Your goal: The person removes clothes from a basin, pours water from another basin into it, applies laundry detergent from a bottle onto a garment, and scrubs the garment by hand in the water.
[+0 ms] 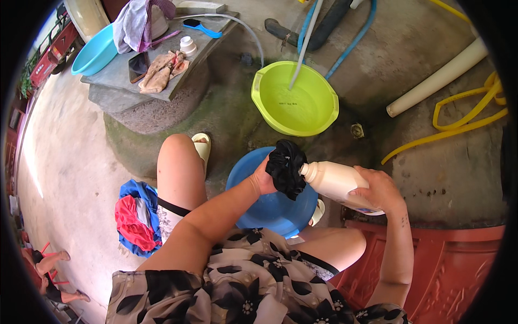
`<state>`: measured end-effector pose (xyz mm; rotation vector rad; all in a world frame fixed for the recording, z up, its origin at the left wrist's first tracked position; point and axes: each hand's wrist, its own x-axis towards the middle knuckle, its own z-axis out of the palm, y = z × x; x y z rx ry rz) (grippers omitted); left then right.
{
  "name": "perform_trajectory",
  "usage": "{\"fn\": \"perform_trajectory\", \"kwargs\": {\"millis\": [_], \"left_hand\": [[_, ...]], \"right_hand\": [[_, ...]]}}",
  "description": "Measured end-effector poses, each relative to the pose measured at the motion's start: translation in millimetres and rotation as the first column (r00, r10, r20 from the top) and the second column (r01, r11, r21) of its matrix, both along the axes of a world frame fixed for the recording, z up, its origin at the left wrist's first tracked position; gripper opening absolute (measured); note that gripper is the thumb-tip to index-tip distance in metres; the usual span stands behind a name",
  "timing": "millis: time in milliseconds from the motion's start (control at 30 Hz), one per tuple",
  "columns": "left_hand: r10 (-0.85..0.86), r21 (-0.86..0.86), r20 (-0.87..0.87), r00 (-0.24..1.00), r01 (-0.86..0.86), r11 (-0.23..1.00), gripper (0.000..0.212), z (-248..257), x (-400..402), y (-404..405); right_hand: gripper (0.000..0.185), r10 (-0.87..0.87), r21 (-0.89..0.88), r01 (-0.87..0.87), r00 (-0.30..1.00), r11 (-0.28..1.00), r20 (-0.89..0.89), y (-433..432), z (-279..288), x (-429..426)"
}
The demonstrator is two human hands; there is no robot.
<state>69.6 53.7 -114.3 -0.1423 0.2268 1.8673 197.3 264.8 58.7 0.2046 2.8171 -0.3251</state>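
Observation:
Bunched black cloth [286, 170] rests in my left hand [265, 176], above a blue plastic basin [263, 212] set between my feet. My right hand [378, 188] grips a cream plastic bottle [338, 182] by its lower body. The bottle lies tilted towards the left, its uncapped mouth right against the cloth; a small whitish spot shows on the cloth. Just beyond the blue basin stands a lime-green basin [295, 121] with water in it, and a pale hose [304, 46] hangs down into that water.
A stone slab [206, 44] at upper left bears a blue brush [202, 28], white cap [187, 45], phone [138, 67], cloths and a turquoise basin [95, 50]. Clothes [135, 222] lie left of my leg. A yellow hose [445, 131] and pipe [437, 77] lie right. Another person's legs [52, 263] show lower left.

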Motion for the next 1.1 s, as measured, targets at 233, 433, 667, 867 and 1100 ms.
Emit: {"fn": "perform_trajectory", "kwargs": {"millis": [233,433,667,867,1100], "left_hand": [[0.006,0.012,0.009,1.000,-0.006,1.000,0.033,-7,4,2],[0.024,0.012,0.017,1.000,-0.024,1.000,0.047,-6,5,1],[-0.008,0.109,0.046,0.999,0.003,0.994,0.053,-9,7,3],[-0.007,0.191,-0.026,1.000,0.012,0.982,0.052,-10,5,-2],[0.009,-0.021,-0.087,0.996,-0.011,1.000,0.054,13,1,-1]], "right_hand": [[0.061,0.030,0.029,-0.030,0.999,0.999,-0.018,4,0,3],[0.058,0.038,0.049,-0.039,0.999,0.998,0.026,-2,13,-4],[0.058,0.039,0.040,-0.040,0.999,0.998,0.015,-10,22,-8],[0.059,0.005,0.012,-0.005,1.000,1.000,0.014,-11,23,-9],[0.060,-0.082,-0.203,0.057,0.990,0.978,-0.114,14,-13,7]]}}
